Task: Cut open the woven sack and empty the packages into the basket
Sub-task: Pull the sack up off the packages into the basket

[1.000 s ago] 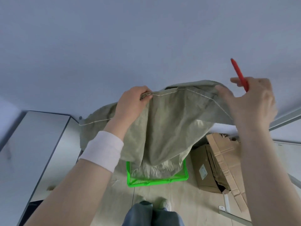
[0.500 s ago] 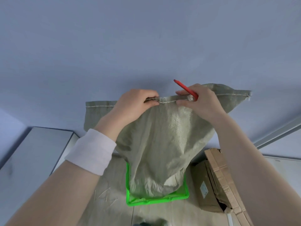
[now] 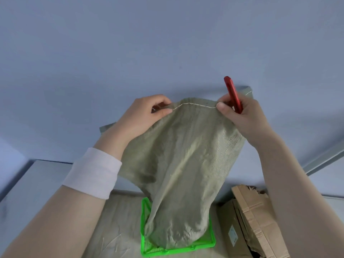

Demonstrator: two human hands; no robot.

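Observation:
A grey-green woven sack [image 3: 186, 164] hangs upside down from both my hands, its lower end drooping into a bright green basket [image 3: 144, 220] on the floor. My left hand [image 3: 147, 116] pinches the stitched seam at the sack's top left. My right hand [image 3: 240, 116] pinches the same seam further right and also holds a red cutter [image 3: 232, 94], which points upward. A white thread runs along the seam between the two hands. The sack hides the inside of the basket, and no packages are visible.
Flattened and stacked cardboard boxes [image 3: 247, 224] lie right of the basket. Another woven sheet [image 3: 115, 220] covers the floor under and left of the basket. A pale wall fills the upper view, and a grey panel [image 3: 28, 192] stands at left.
My right hand has slid rightward along the seam, away from the left hand, and the cutter now points up. The sack has risen a little over the basket.

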